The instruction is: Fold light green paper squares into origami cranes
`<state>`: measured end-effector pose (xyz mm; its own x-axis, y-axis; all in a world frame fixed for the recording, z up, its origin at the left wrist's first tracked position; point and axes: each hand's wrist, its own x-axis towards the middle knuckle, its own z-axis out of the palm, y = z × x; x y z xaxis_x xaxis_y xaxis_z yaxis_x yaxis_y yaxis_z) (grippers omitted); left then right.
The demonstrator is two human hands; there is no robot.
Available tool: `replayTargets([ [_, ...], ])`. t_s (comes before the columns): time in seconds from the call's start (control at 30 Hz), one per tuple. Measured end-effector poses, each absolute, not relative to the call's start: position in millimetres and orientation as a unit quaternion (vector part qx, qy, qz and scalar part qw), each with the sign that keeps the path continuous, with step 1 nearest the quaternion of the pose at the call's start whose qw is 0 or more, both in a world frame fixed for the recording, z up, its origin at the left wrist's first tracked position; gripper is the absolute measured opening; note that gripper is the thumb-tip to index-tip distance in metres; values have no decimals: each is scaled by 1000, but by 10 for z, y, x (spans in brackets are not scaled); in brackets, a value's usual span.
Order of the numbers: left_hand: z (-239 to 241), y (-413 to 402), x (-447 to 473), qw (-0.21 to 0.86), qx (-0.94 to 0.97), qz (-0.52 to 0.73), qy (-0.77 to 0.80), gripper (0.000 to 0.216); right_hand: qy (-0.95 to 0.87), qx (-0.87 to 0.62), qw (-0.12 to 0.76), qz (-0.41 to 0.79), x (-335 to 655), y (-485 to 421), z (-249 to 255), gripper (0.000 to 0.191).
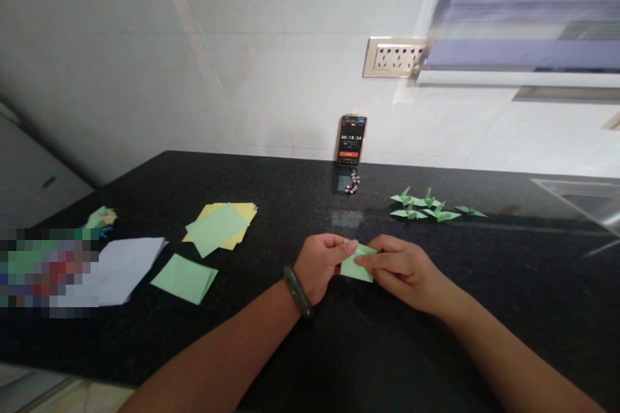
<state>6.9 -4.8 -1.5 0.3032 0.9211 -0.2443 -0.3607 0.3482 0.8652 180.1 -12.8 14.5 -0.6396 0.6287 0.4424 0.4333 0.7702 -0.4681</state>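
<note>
A small folded piece of green paper (pixel 357 269) is held between my two hands, above the dark countertop. My left hand (pixel 320 264) pinches its left edge, thumb on top; a dark bangle circles that wrist. My right hand (pixel 404 271) grips the right side, its index finger pressed on the paper's face. The fingers underneath are partly hidden. Beyond my right hand, several folded green paper cranes (pixel 426 204) sit in a group on the counter.
On the left, a green sheet tops a stack of yellow paper (pixel 209 210). Nearer lies a folded green paper (pixel 181 277), beside white sheets (pixel 130 264). A phone (pixel 351 140) showing a timer leans on the wall, its beaded strap (pixel 352 183) on the black countertop (pixel 281 187). A sink edge (pixel 566 197) is at right.
</note>
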Motion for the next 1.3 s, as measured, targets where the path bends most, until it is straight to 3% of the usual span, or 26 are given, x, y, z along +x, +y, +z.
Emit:
replayTargets([
  [0.3, -38, -46, 65, 649, 416, 460, 440, 24, -889, -287, 306, 186, 1787, -137, 130, 29],
  [0.5, 3, -28, 42, 595, 447, 482, 463, 22, -673, -448, 456, 371, 1688, -132, 64, 14],
  [0.6, -1, -29, 49, 596, 449, 480, 460, 20, -608, -514, 395, 458, 1617, -132, 18, 24],
  [0.7, 1, -38, 59, 584, 460, 481, 465, 18, -633, -520, 351, 454, 1573, -143, -31, 27],
  [0.87, 4, -39, 57, 585, 465, 473, 466, 20, -657, -526, 338, 422, 1577, -146, -62, 29],
  [1.3, -36, -28, 54, 682, 388, 462, 413, 31, -604, -504, 353, 507, 1626, -142, -18, 30],
])
